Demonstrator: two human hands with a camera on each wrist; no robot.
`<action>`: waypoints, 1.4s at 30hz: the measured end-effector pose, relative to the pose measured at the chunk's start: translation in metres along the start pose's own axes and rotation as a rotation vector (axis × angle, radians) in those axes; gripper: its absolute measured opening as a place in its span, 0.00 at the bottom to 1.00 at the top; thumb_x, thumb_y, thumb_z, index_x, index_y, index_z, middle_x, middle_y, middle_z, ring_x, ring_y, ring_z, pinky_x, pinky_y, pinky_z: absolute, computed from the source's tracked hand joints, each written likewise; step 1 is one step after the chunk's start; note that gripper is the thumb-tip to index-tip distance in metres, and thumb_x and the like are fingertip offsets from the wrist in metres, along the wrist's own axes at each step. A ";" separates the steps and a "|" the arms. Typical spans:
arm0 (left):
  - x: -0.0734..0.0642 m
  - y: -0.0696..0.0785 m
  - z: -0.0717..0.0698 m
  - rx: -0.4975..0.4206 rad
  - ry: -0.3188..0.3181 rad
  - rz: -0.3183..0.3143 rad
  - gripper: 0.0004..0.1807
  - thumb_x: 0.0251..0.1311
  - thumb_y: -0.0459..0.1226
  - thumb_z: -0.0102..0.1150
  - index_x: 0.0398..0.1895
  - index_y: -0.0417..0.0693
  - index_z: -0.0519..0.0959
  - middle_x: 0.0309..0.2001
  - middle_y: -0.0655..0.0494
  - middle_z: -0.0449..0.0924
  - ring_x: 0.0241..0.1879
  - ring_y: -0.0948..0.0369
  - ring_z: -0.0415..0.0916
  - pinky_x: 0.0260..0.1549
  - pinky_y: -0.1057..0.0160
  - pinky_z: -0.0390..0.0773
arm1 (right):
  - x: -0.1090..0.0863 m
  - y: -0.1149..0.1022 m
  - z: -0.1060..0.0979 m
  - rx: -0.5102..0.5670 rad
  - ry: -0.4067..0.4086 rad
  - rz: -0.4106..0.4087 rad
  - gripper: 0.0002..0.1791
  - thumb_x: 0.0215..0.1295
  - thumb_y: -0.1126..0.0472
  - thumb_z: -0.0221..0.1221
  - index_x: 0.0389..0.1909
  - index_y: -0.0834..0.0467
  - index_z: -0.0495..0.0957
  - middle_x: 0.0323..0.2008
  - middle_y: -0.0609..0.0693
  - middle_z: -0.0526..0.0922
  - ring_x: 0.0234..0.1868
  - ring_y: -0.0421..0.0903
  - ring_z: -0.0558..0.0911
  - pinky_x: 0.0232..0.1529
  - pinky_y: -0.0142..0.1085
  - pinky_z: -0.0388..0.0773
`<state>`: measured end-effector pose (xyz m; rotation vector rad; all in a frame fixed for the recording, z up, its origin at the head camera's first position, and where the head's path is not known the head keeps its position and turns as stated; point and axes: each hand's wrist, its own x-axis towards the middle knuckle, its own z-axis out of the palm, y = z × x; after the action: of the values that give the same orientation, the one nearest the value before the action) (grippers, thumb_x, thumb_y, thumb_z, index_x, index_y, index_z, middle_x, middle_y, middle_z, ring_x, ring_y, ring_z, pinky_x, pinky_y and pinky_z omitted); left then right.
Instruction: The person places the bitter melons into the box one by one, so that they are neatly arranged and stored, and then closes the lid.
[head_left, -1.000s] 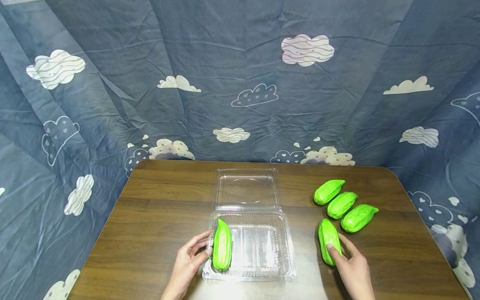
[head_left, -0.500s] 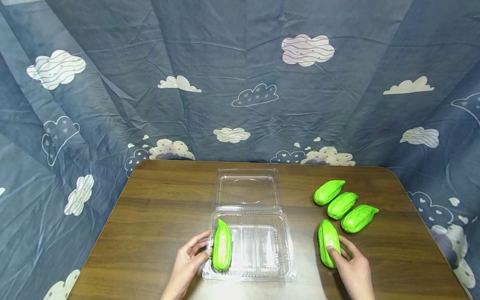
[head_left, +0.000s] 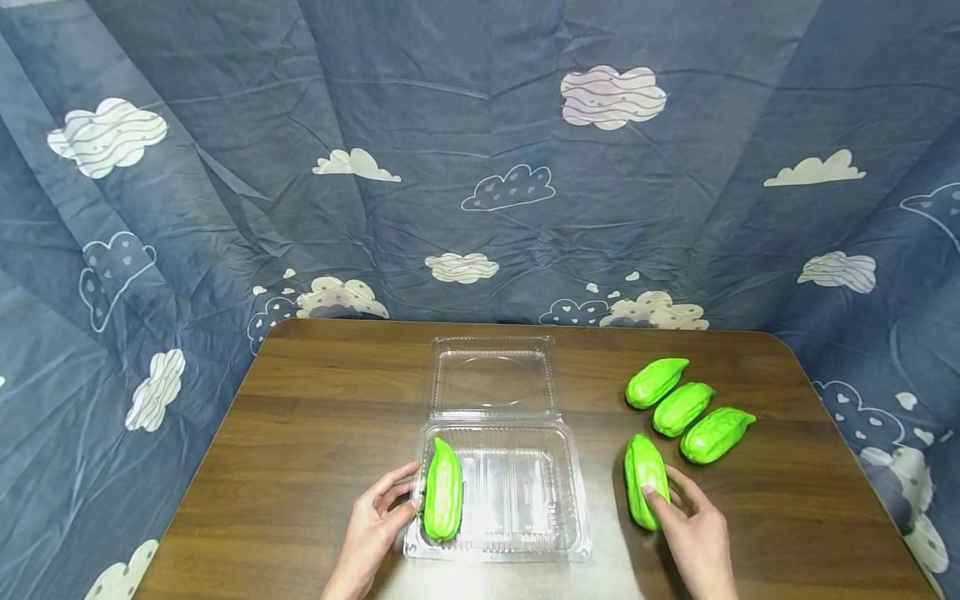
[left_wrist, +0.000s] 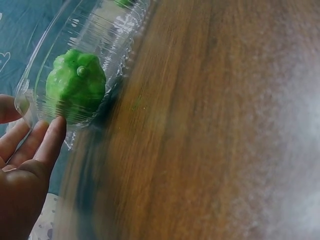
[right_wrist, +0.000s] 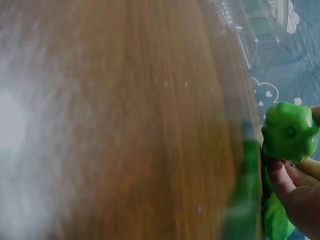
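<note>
My right hand [head_left: 694, 521] grips a glossy green, ribbed vegetable with a pointed tip [head_left: 642, 479], thumb on top and fingers round its right side. In the right wrist view, the lobed blunt end of this vegetable [right_wrist: 290, 132] shows between thumb and fingers. A clear plastic clamshell container [head_left: 525, 552] lies with its lid [head_left: 495, 379] folded back. Inside its left side rests another green vegetable [head_left: 444, 492], tip pointing away. My left hand [head_left: 378, 517] holds the container's left rim; the left wrist view has its fingers [left_wrist: 52, 140] against the clear wall.
Three more green vegetables lie in a slanted group at the right back: the far one [head_left: 656, 383], the middle one [head_left: 682, 409] and the near one [head_left: 717, 436]. A brown wooden table [head_left: 315, 400] carries everything. Behind it hangs a blue cloth with cloud prints [head_left: 420, 217].
My right hand has moved a little left with the green vegetable, farther from the group of three. The left hand and the container keep their place.
</note>
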<state>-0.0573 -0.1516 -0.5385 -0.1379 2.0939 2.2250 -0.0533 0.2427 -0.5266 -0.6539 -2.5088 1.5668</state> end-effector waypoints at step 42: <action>-0.003 0.002 0.004 -0.015 0.036 0.002 0.27 0.54 0.23 0.61 0.61 0.38 0.75 0.62 0.45 0.73 0.55 0.55 0.75 0.50 0.66 0.76 | -0.034 -0.066 0.056 0.447 -0.125 -0.190 0.26 0.63 0.74 0.61 0.63 0.68 0.71 0.57 0.66 0.76 0.49 0.35 0.81 0.50 0.28 0.76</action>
<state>-0.0548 -0.1481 -0.5363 -0.1782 2.0965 2.2561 -0.0594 0.1578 -0.4900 -0.2566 -2.1011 2.0441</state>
